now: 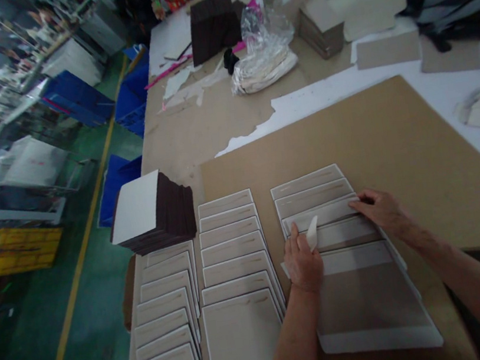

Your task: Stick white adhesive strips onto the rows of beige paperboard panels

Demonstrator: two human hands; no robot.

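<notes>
Our left forearm [294, 345] hides edge of middle row [244, 340]. Our left hand [304, 263] lies over panels [363, 294] of right row, fingers extended, slip [313, 234] alongside, grip unclear; our right hand [381, 211] pinches one panel's right edge, likely steadying it. Overlap presumably leaves top strips [318, 196] exposed. Beyond: stack [177, 209], bag [264, 69], neither blocking us.

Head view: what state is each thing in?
Three rows of beige rectangular panels: overlapping, stepped.
Left hand: on these panels, grip unclear.
Right hand: pinching the edge of one panel.
Dark-sided stack with white top: piled.
Clear plastic bag: crumpled.
Large brown board: lying flat.
</notes>
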